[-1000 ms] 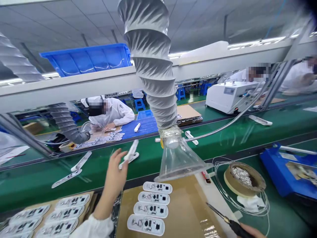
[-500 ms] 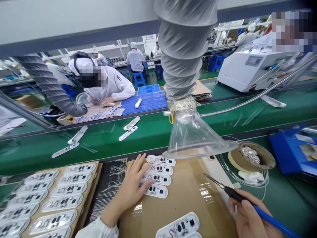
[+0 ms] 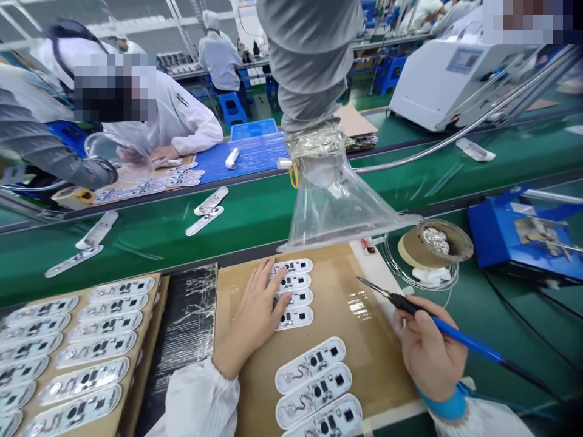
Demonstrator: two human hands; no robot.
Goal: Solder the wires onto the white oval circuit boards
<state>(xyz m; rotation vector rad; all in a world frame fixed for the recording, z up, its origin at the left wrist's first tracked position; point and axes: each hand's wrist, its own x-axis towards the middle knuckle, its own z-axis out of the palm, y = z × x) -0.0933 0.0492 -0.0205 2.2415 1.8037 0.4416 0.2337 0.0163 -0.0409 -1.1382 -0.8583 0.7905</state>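
Note:
My left hand lies flat with fingers spread on a stack of several white oval circuit boards on the brown cardboard mat. My right hand is wrapped round a blue-handled soldering iron, its tip pointing left above the mat, apart from the boards. Three more oval boards lie near the mat's front edge. A clear funnel hood on a grey duct hangs just above the stack.
A cardboard tray of several oval boards sits at the left, beside black foil sheet. A solder-wire coil and tip-cleaner stand and a blue station are at the right. Loose white covers lie on the green conveyor. A person works opposite.
The view has tilted downward. My left hand came back from the conveyor and settled on the stacked boards. My right hand with the soldering iron has risen into view toward them.

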